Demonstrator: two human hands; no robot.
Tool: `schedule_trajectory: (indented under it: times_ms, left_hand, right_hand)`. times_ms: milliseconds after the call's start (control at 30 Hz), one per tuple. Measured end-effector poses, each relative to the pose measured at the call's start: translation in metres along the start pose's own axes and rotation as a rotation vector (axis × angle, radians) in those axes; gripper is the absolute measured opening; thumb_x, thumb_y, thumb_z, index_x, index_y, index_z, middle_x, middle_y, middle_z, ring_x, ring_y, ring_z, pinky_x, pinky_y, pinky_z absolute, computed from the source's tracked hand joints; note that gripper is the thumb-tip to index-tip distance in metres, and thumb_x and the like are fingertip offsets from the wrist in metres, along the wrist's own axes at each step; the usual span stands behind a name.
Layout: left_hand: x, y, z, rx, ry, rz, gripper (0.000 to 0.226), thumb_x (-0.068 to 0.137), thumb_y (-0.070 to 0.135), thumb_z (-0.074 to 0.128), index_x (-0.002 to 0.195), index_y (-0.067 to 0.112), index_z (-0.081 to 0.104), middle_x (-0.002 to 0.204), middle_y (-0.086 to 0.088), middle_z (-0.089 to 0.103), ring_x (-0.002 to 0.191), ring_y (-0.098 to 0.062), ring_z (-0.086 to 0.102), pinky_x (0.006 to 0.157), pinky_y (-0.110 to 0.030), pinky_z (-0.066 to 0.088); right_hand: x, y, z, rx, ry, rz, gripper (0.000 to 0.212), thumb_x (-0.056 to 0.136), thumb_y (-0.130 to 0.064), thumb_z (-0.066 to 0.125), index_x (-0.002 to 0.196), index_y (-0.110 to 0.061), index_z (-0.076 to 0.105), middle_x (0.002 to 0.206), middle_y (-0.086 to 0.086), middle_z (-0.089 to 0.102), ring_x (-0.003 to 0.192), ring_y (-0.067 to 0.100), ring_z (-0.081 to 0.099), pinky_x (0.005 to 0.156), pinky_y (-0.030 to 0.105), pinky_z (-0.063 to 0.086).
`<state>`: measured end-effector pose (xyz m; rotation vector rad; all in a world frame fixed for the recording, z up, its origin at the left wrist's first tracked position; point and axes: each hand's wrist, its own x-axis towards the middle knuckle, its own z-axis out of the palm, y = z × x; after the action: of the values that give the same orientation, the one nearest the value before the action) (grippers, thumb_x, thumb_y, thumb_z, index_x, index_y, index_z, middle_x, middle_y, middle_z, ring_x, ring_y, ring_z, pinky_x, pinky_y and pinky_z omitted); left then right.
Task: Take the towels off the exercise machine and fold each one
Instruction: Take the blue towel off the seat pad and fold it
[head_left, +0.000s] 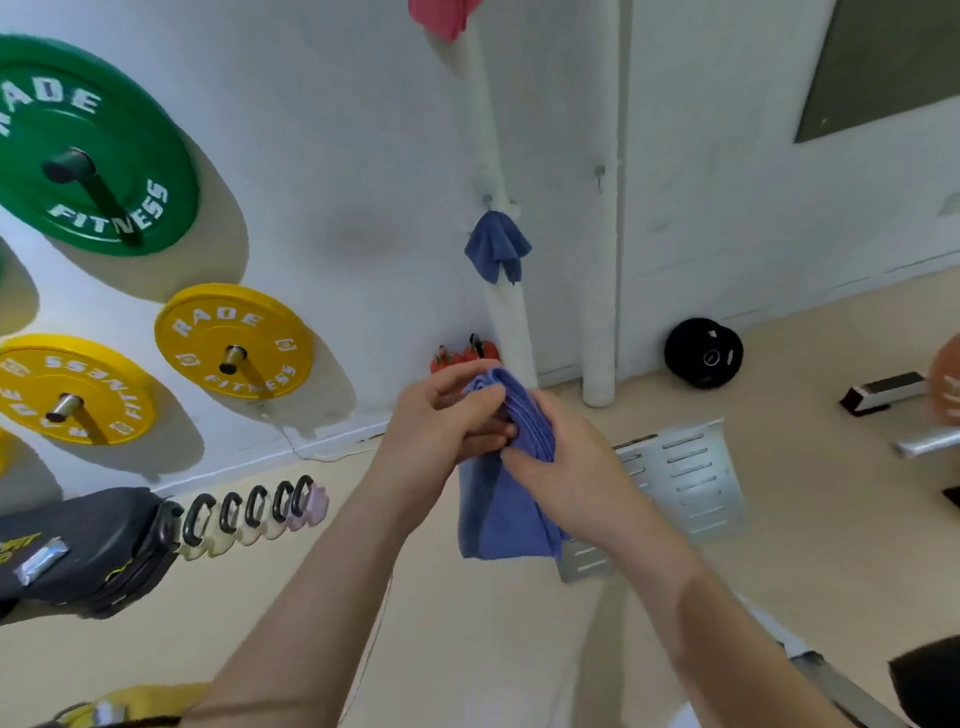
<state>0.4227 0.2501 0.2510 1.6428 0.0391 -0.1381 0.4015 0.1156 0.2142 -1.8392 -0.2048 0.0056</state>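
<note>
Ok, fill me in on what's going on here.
A person is folding a blue towel in the air. The left hand and right hand grip its bunched, layered top edge, and the rest hangs down between the forearms. A second blue towel hangs from a hook on the white post, and a pink towel hangs higher up at the frame's top edge. Neither has been taken down yet.
</note>
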Motion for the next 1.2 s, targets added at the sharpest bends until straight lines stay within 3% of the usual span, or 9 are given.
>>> schedule_trajectory:
  times_ms: [100,233,367,500,567,667,767,933,1200]
  left_hand:
    - [0.046,0.011,-0.003,0.124,-0.032,0.111,0.033,0.085,-0.001,0.062,0.110,0.020,0.067,0.079,-0.002,0.070,0.070,-0.009,0.066,0.066,-0.019,0.051]
    - [0.119,0.025,-0.015,0.465,0.011,0.292,0.025,0.074,0.011,0.077,0.088,0.029,0.065,0.083,0.005,0.064,0.070,0.001,0.057,0.065,-0.009,0.046]
    - [0.197,0.038,-0.042,0.406,-0.194,0.183,0.044,0.063,0.043,0.078,0.095,0.024,0.055,0.092,-0.009,0.066,0.084,-0.026,0.062,0.074,-0.040,0.051]
    - [0.262,0.053,-0.069,0.232,-0.324,0.149,0.058,0.069,0.043,0.076,0.116,0.031,0.044,0.100,-0.026,0.060,0.089,-0.052,0.056,0.067,-0.073,0.042]
    - [0.291,0.065,-0.075,0.242,-0.352,0.214,0.050,0.077,0.037,0.073,0.118,0.032,0.045,0.097,-0.024,0.064,0.085,-0.050,0.058,0.068,-0.070,0.045]
    - [0.331,0.086,-0.072,0.333,-0.372,0.354,0.037,0.083,0.031,0.067,0.115,0.036,0.048,0.091,-0.017,0.068,0.084,-0.037,0.064,0.075,-0.055,0.052]
    - [0.370,0.108,-0.060,0.483,-0.423,0.481,0.030,0.086,0.027,0.064,0.111,0.039,0.052,0.093,0.002,0.067,0.088,-0.013,0.064,0.081,-0.033,0.051]
    - [0.429,0.147,-0.026,0.565,-0.472,0.598,0.016,0.085,0.018,0.067,0.097,0.023,0.058,0.099,0.008,0.067,0.096,-0.012,0.063,0.087,-0.031,0.050]
    - [0.493,0.212,0.022,0.534,-0.433,0.505,0.029,0.070,0.024,0.080,0.083,0.020,0.055,0.091,-0.013,0.068,0.080,-0.024,0.065,0.076,-0.035,0.052]
  right_hand:
    - [0.052,0.002,-0.024,0.075,-0.017,0.042,0.033,0.086,-0.004,0.054,0.090,-0.036,0.061,0.076,-0.014,0.061,0.068,0.000,0.054,0.063,0.013,0.042]
    - [0.124,0.010,-0.049,0.107,-0.112,0.147,0.022,0.080,-0.010,0.053,0.091,-0.022,0.068,0.077,-0.007,0.061,0.072,0.007,0.054,0.070,0.027,0.042]
    - [0.202,0.009,-0.061,0.215,-0.054,0.225,0.027,0.064,-0.016,0.052,0.085,-0.012,0.069,0.075,0.002,0.063,0.073,0.015,0.058,0.071,0.032,0.044]
    - [0.281,-0.001,-0.065,0.458,-0.008,0.236,0.020,0.065,-0.003,0.049,0.076,-0.003,0.065,0.075,0.010,0.057,0.074,0.023,0.053,0.068,0.033,0.041]
    - [0.313,-0.006,-0.067,0.418,0.004,0.205,0.027,0.066,-0.003,0.049,0.090,0.005,0.060,0.083,0.016,0.057,0.081,0.026,0.053,0.075,0.038,0.041]
    - [0.350,-0.011,-0.075,0.156,0.073,0.056,0.047,0.081,0.000,0.057,0.118,-0.030,0.054,0.116,-0.001,0.062,0.099,0.013,0.062,0.084,0.027,0.048]
    - [0.373,-0.024,-0.089,-0.217,0.155,-0.272,0.073,0.080,-0.008,0.068,0.133,-0.046,0.036,0.136,-0.022,0.040,0.126,-0.002,0.041,0.099,0.013,0.036]
    - [0.429,-0.036,-0.132,-0.403,0.138,-0.466,0.044,0.075,-0.003,0.067,0.114,-0.022,0.060,0.112,-0.011,0.063,0.108,0.004,0.056,0.093,0.018,0.042]
    - [0.495,-0.051,-0.210,-0.369,0.123,-0.452,0.027,0.080,-0.010,0.064,0.100,-0.028,0.060,0.089,-0.010,0.067,0.078,0.004,0.063,0.067,0.014,0.048]
